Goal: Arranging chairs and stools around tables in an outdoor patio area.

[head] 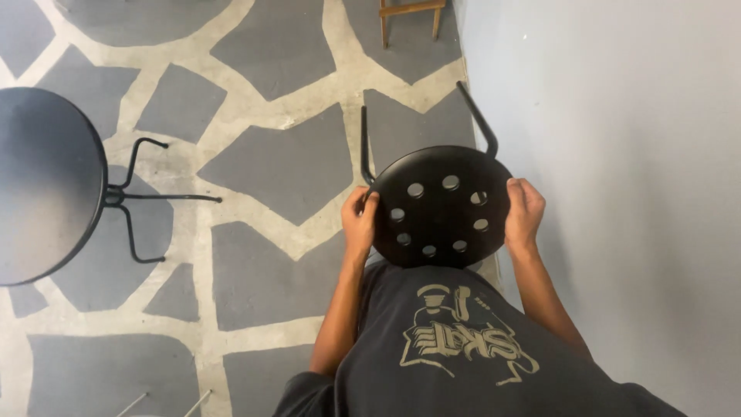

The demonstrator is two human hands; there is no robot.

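Grey patchwork floor [270, 166] spreads below me, a round black table [46, 185] at left. My left hand [360, 220] and right hand [525, 212] clasp opposite edges of the black stool [440, 208], lifted beside the pale wall [617, 154].

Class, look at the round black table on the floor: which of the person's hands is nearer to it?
Left. The left hand grips the black stool on the side facing the round table; the right hand grips its far side.

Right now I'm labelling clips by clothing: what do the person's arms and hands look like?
Both forearms are bare, with no gloves, rings or watch visible on the left hand or right hand. The person wears a dark grey short-sleeved shirt with a beige printed graphic.
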